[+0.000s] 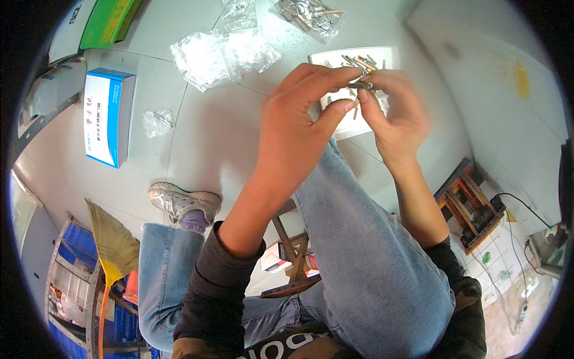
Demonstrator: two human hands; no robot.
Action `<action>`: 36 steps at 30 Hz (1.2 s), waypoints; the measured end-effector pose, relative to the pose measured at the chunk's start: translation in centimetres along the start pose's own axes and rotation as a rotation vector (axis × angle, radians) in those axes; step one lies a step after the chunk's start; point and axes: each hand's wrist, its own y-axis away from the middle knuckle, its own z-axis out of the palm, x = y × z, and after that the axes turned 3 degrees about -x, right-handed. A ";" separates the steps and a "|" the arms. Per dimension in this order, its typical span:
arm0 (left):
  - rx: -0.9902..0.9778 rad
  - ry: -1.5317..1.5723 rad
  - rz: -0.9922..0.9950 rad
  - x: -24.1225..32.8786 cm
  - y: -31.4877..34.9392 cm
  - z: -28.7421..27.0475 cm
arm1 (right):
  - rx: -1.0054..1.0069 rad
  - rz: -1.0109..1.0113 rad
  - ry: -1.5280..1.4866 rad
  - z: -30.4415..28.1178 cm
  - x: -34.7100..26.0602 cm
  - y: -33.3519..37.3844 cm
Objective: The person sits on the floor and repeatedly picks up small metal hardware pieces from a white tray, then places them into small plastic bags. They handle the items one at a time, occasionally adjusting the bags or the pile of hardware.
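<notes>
Above a white tray (345,127), my two hands meet at their fingertips. My left hand (293,116) is closed in a pinch, with a small dark metal pin (360,85) between thumb and forefinger. On the other end of that pin, the thumb and fingers of my right hand (397,113) are pinched too; this hand is slightly blurred. The pin's round end faces me. Beneath my fingers, several loose metal and brass-coloured pins (362,61) lie in the tray, partly hidden by both hands.
Beyond the tray lies a clear bag of metal parts (308,19). Crumpled clear bags (221,57) and a small bag (158,122) are on the floor to the left, near a blue-and-white box (107,116). A broom (113,251) leans at lower left; a wooden stool (469,203) stands right.
</notes>
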 end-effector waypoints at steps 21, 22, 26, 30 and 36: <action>-0.185 1.532 -0.450 -1.5 -0.2 -2.1 | -0.069 0.708 -0.992 -0.4 -2.9 -0.3; -0.183 1.521 -0.456 -1.4 -0.2 -2.0 | -0.077 0.695 -0.999 -0.5 -2.8 -0.2; -0.143 1.094 -0.414 -1.4 0.1 -1.5 | -0.046 0.736 -0.840 -0.4 -1.8 0.5; -0.068 0.279 -0.364 -2.3 0.9 -0.9 | -0.143 0.794 -0.578 0.1 -0.1 2.6; -0.097 0.094 -0.453 -5.2 1.5 1.2 | -0.062 1.000 -0.636 -0.2 4.3 5.9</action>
